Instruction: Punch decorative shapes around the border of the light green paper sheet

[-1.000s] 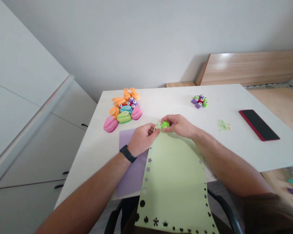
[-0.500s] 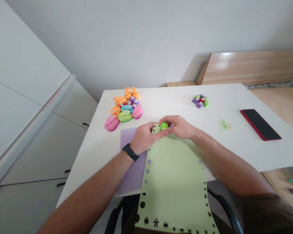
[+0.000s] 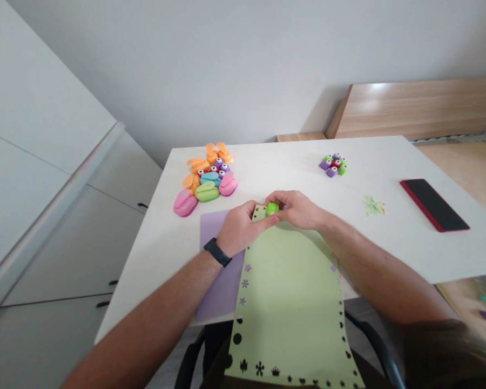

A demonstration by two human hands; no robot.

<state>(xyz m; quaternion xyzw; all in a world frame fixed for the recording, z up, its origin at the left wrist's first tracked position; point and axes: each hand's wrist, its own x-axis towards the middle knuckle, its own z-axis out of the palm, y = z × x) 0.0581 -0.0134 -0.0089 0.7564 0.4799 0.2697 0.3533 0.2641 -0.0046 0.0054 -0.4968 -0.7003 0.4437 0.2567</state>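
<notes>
A pale green sheet of paper (image 3: 291, 292), with small shapes punched along its borders, runs from the table over its front edge toward me. At the sheet's far edge sits a small green craft punch (image 3: 272, 208). My right hand (image 3: 297, 209) is closed around that punch, fingers behind and thumb in front. My left hand (image 3: 243, 227) pinches the paper's far left corner, its thumb reaching to the punch. The undersides of the fingers and the punch's slot are hidden. A purple sheet (image 3: 216, 286) lies under the green one on the left.
Several larger lever punches (image 3: 208, 191) are grouped at the back left. A cluster of small punches (image 3: 334, 165) stands at the back right. Tiny paper cutouts (image 3: 373, 205) and a black-and-red flat device (image 3: 434, 205) lie on the right of the white table (image 3: 275, 167).
Both hands keep their hold on the paper and the green punch. Only a slight shift of the camera view shows.
</notes>
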